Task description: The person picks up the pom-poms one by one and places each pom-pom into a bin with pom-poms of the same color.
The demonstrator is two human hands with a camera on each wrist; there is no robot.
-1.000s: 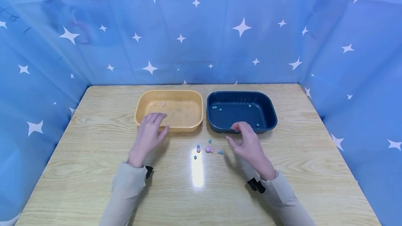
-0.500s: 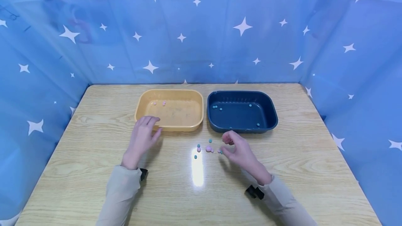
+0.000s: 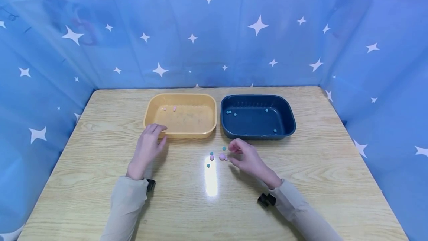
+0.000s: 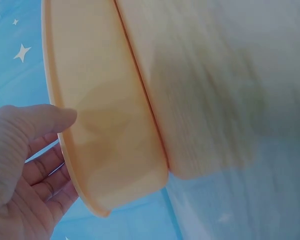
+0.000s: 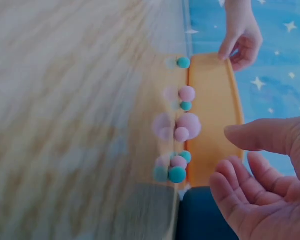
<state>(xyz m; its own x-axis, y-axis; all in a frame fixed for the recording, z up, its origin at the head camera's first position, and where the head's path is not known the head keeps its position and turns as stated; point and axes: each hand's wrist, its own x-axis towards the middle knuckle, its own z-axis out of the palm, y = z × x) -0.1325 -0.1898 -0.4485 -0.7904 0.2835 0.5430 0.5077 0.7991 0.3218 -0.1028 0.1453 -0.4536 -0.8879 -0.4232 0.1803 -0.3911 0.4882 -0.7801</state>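
Observation:
My right hand hovers over the table just right of a cluster of small pink and teal balls, fingers curved and thumb apart, nothing visible between them. A larger pink ball lies beside its thumb. Several more show in the right wrist view, including a teal ball nearest the camera; in the head view the hand hides the cluster's right end. My left hand is at the front left corner of the yellow tray, fingers over the rim and thumb in front of the outer wall, loosely spread.
A dark blue tray stands right of the yellow one and holds several teal balls. In the yellow tray lie a few pink balls. A blue star-patterned curtain borders the wooden table at the back and sides.
My right hand has come from the blue tray's front rim down and left to the balls. The left hand has drawn back leftward across the yellow tray's front. The trays stay put.

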